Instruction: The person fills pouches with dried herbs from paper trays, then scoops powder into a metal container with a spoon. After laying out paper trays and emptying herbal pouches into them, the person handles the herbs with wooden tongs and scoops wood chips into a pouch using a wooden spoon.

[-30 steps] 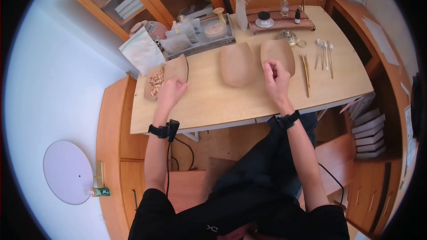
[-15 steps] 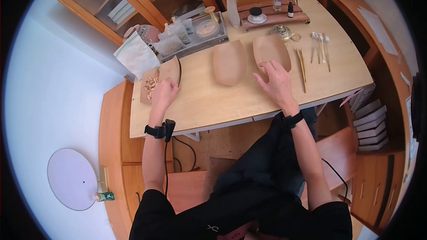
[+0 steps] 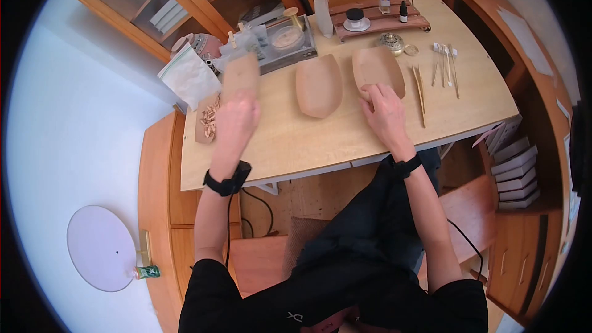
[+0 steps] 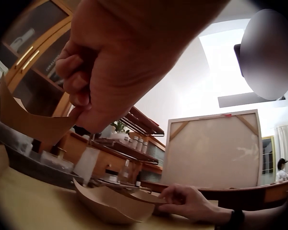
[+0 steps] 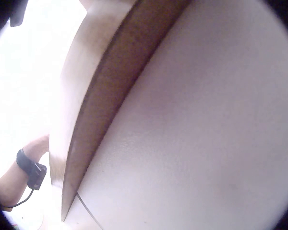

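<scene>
The left hand (image 3: 239, 116), fingers curled and pinching a light-brown boat-shaped paperboard tray (image 3: 241, 74), had since raised it above the pale wooden table (image 3: 296, 142). The right hand (image 3: 387, 112), looser before, now pinched the near rim of a matching brown paperboard tray (image 3: 377, 66) resting there.

Plain tan trays (image 3: 377, 66), pale yellowish tabletop (image 3: 308, 139)

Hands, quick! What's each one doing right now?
Left hand: closed, holding a raised brown tray.
Right hand: closed, pinching the rightmost brown tray by its edge.
</scene>
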Tool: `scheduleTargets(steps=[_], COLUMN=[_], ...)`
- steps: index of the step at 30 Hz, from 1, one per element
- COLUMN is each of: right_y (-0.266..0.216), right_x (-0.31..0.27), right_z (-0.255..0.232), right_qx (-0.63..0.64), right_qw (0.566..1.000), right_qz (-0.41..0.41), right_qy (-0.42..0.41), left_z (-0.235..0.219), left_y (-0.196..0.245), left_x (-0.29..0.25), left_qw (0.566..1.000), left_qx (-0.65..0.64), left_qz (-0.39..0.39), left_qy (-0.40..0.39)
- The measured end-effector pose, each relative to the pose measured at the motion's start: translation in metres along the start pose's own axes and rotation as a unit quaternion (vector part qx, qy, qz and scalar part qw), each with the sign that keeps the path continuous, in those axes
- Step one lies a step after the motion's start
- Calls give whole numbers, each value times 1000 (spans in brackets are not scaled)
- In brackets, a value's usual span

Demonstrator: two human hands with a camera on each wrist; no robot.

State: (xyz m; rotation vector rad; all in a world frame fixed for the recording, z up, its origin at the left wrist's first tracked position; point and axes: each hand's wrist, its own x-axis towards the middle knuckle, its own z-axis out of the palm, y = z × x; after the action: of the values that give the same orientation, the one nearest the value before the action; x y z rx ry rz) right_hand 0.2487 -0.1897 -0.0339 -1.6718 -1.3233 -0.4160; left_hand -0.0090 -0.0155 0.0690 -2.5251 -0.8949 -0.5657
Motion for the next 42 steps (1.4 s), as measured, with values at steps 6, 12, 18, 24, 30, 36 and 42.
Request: scheduleTargets(steps=[6,12,18,24,30,36,42], right_y=[0,0,-4,-6,-8,-11,-11], right_x=[-1,0,1,2,5,7,7], right_z=[0,0,-1,0,0,2,5], right_qx=[-10,2,18,34,30,41,22], right_qw=[1000,1000,999,998,997,996,997], right_qz=[4,6,4,13,9,22,7], right_qy=[-6,-11,-32,-59,-69,-77,-69], left_z=[36,51,54,59,56,43,51], left_y=[45,54,57,58,57,64,70], left_x=[2,-3,-5,-3,-6,-13,-11], left_qw=[995,990,987,988,990,980,971], left_qx=[-78,-93,-136,-134,-131,-185,-210], left_qz=[55,56,29,4,6,8,55], left_qy=[-37,-92,-82,-72,-58,-70,-95])
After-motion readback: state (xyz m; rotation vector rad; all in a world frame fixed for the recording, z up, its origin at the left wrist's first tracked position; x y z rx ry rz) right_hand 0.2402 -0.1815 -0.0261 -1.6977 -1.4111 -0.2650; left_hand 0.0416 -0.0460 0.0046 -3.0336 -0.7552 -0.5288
